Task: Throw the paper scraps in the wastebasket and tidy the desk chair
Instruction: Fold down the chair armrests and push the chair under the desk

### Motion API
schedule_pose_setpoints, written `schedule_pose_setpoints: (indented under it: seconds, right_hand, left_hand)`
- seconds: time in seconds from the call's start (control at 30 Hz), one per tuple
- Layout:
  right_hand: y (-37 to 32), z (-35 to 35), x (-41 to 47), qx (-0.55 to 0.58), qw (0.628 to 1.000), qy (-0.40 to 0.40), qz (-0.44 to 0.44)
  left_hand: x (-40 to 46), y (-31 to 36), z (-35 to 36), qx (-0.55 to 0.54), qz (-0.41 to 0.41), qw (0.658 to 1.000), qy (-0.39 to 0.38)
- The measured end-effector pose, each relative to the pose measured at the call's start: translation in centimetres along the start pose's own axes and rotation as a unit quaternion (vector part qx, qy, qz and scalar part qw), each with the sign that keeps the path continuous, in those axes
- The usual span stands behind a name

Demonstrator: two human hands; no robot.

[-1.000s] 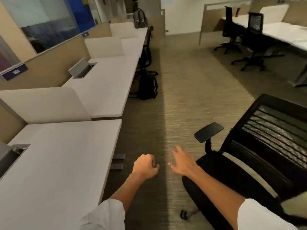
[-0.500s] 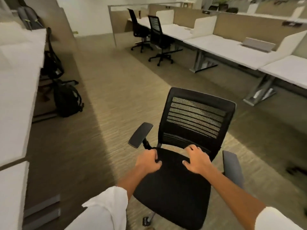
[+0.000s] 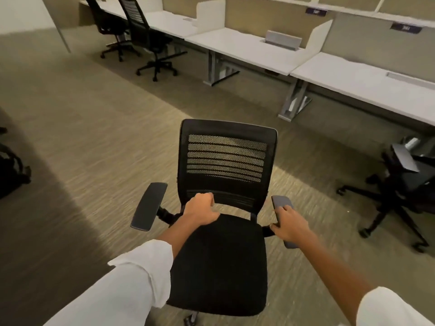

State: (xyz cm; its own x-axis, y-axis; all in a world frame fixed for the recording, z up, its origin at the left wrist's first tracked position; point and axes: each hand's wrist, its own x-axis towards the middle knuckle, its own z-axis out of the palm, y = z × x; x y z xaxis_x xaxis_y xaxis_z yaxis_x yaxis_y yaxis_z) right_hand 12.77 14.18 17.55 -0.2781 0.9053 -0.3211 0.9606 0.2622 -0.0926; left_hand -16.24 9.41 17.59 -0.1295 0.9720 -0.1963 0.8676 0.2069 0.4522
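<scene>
A black desk chair [image 3: 223, 267] with a mesh back stands on the carpet in front of me, its seat facing me. My left hand [image 3: 200, 210] grips the lower edge of the chair's backrest, fingers curled over it. My right hand [image 3: 290, 223] holds the chair's right armrest [image 3: 281, 202], fingers wrapped round the pad. The left armrest [image 3: 148, 205] is free. No paper scraps or wastebasket are in view.
A row of white desks [image 3: 259, 50] with dividers runs along the right and back. Two black chairs [image 3: 146, 38] stand at the far desks. Another dark chair [image 3: 404, 191] sits at the right. A black bag [image 3: 11, 170] lies at the left edge.
My view has turned right and closer over the chair. My left hand moved from the seat's rear to the backrest's lower edge, and my right hand moved off the seat onto the right armrest.
</scene>
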Motion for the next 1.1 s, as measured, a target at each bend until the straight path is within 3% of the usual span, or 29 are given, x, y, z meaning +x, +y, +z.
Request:
schedule_pose_setpoints:
  seconds: [0.23, 0.4, 0.67, 0.87, 1.0, 1.1]
  right_hand:
    - [4.4, 0.0, 2.0, 0.005, 0.999, -0.020, 0.031]
    - [8.5, 0.6, 5.4, 0.010, 0.997, -0.067, 0.031]
    - [14.8, 4.9, 11.3, 0.072, 0.984, -0.155, 0.039]
    - [17.4, 8.5, 13.2, 0.133, 0.977, -0.138, 0.096]
    - [19.1, 10.3, 14.6, 0.190, 0.956, -0.179, 0.134]
    - [19.6, 11.4, 15.6, 0.329, 0.910, -0.199, 0.154]
  left_hand:
    - [3.6, 3.9, 2.7, -0.039, 0.008, 0.999, -0.029]
    - [6.1, 7.6, 6.9, -0.057, -0.001, 0.993, -0.107]
    - [10.5, 14.9, 16.3, -0.108, -0.109, 0.969, -0.195]
    - [12.6, 17.5, 21.1, -0.121, -0.156, 0.956, -0.216]
    - [13.8, 17.2, 23.6, -0.103, -0.177, 0.944, -0.259]
    - [14.4, 17.5, 25.3, -0.097, -0.178, 0.930, -0.307]
